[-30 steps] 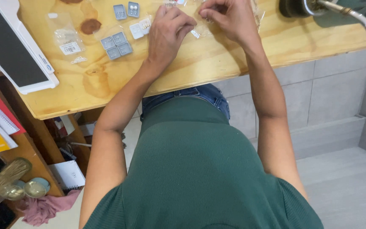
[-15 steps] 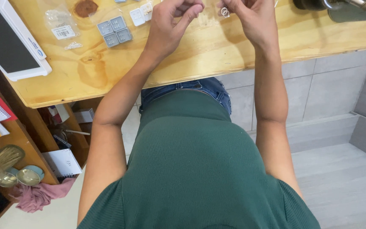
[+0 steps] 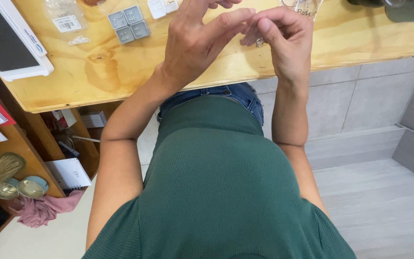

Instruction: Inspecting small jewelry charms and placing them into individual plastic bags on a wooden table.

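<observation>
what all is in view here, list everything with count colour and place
wooden table: one, light plywood, across the top
grey cards: four, grey with small studs, in a block on the table, upper left
white cards: two or so, white, at the top edge beside the grey ones
clear bags: two or more, transparent, one far left on the table, one by the right hand
tablet: one, white frame and dark screen, left end of the table
pink cloth: one, on the floor lower left
small metal piece: one, silvery, between the fingertips
left hand: pinching toward the piece
right hand: holding the piece
</observation>
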